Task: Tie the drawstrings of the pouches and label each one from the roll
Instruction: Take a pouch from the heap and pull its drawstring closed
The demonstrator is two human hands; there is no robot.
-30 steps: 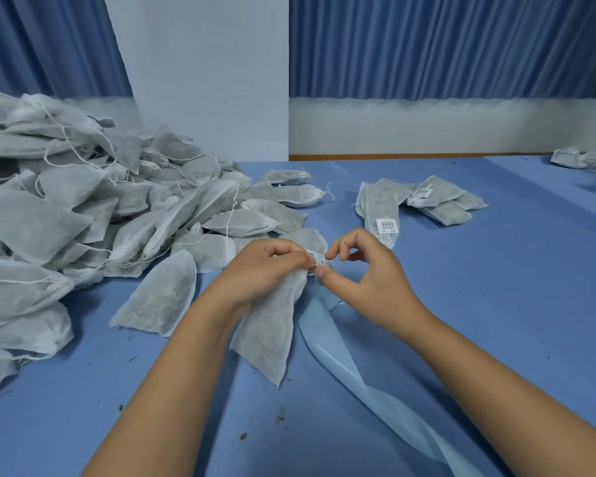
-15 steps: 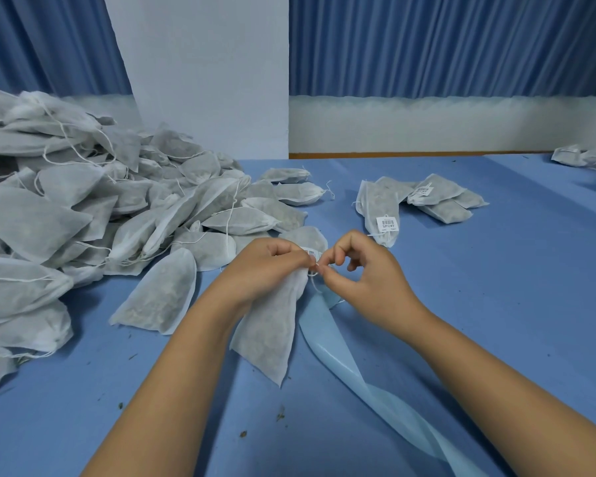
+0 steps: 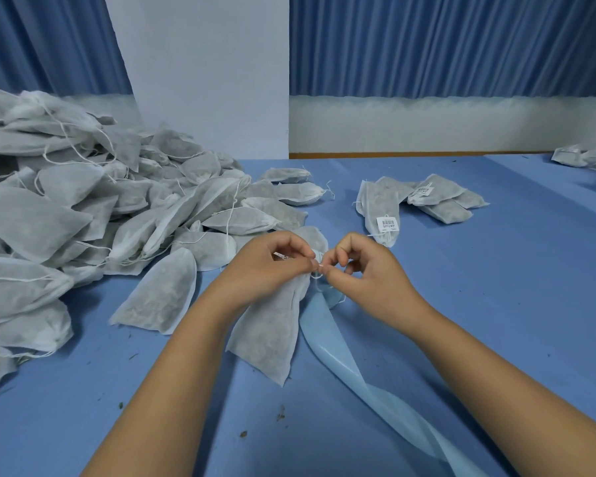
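Pouch (image 3: pixel 272 332) in work: white non-woven bag, full. A grey-green loose filling shows dimly through the fabric; I cannot identify it. It sits at the near middle of the surface (image 3: pixel 496 287), gathered neck up at my fingers, bottom end pointing toward the near edge.

Pile of pouches (image 3: pixel 83 208): heaped along the left edge, same fabric, same dim filling, many with white strings trailing loose. One single pouch (image 3: pixel 159 294) lies flat just beside my left forearm. Labelled pouches (image 3: pixel 441 197): small group toward the far right; one carries a white barcode label (image 3: pixel 386 223). A few more pouches (image 3: pixel 585 154) lie at the far right corner.

Surface: blue, with dark crumbs (image 3: pixel 281 413) near the front edge. A pale blue glossy strip (image 3: pixel 341 366) runs twisted from under the pouch neck to the near right edge. Behind: blue pleated curtain (image 3: pixel 427 46), a white panel (image 3: pixel 203 80).

Grip: my left hand (image 3: pixel 265 266) is curled, thumb and forefinger pinching the pouch neck. My right hand (image 3: pixel 369 273) is curled too, thumb and forefinger pinching the thin white drawstring (image 3: pixel 316 276) just beside the left fingertips. Fingertips of both hands nearly touch. Whether the knot is formed, I cannot tell.
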